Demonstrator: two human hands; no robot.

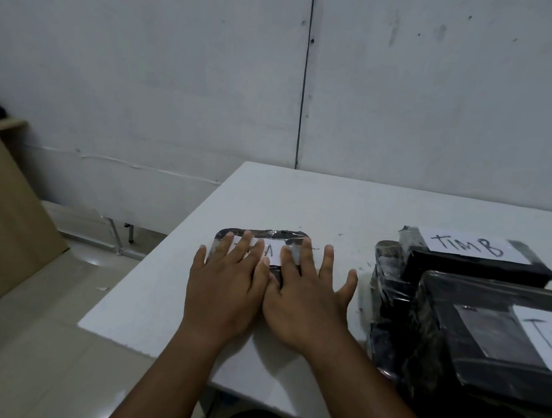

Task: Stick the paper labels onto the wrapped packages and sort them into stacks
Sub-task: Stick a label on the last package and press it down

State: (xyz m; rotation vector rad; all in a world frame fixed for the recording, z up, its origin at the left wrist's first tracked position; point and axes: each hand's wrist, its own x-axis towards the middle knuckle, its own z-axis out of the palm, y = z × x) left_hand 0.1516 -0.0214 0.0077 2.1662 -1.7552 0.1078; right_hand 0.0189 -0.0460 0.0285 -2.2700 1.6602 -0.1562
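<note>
Hands: both mine, flat, palms down, side by side at centre frame, thumbs touching.
Left hand: fingers spread and released, nothing gripped, pressing on the left half of the package top.
Right hand: same, splayed flat; index and middle on the package, ring and little finger off its 3 o'clock edge, over bare table.
Package under hands: dark, glossy wrap, lying flat on the table; only the far edge and corners show past my fingertips.
Paper label: white strip on top of that package, pinned between the two sets of fingers; one handwritten stroke visible, rest covered, can't read it.
Near stack: at 4 o'clock from the hands, black wrapped packages piled up, top one carries a white label cut off by the frame edge; text not readable.
Far package: at 2 o'clock, sits on the same pile, further back; its label reads "TIM B".
Gap: pile is just beside my right little finger, not touching.
Table: white, corner pointing toward 12 o'clock.
Cardboard: brown sheet leaning at 9 o'clock, off the table.
Wall: pale panels, dark vertical seam at 12 o'clock.
</note>
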